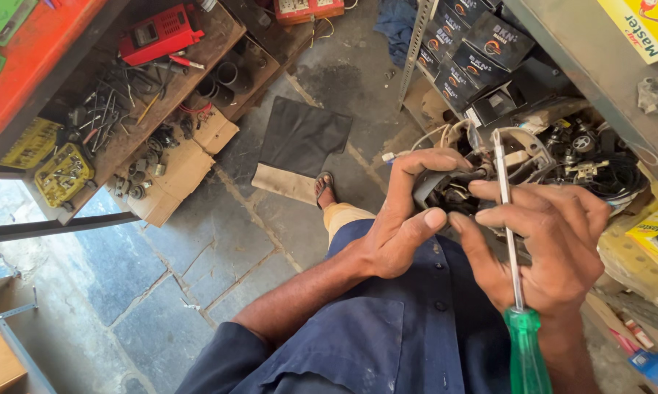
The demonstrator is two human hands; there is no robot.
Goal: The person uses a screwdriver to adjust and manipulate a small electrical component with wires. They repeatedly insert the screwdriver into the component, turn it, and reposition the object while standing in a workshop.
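Observation:
My left hand [405,219] grips a small black and grey electrical part [442,191] with wires, thumb pressed near its lower edge. My right hand [544,241] touches the same part with its fingertips. It also holds a long screwdriver [509,241]. The metal shaft lies across the palm and points up past the fingers. Its green handle [526,354] hangs down by my wrist. Both hands are in front of a shelf of tangled parts [584,157].
Dark boxes [467,47] are stacked on the shelf at upper right. A wooden bench [146,109] at left carries tools, a red meter [161,33] and yellow trays [62,175]. A black mat [303,135] lies on the stone floor, near a sandalled foot [325,190].

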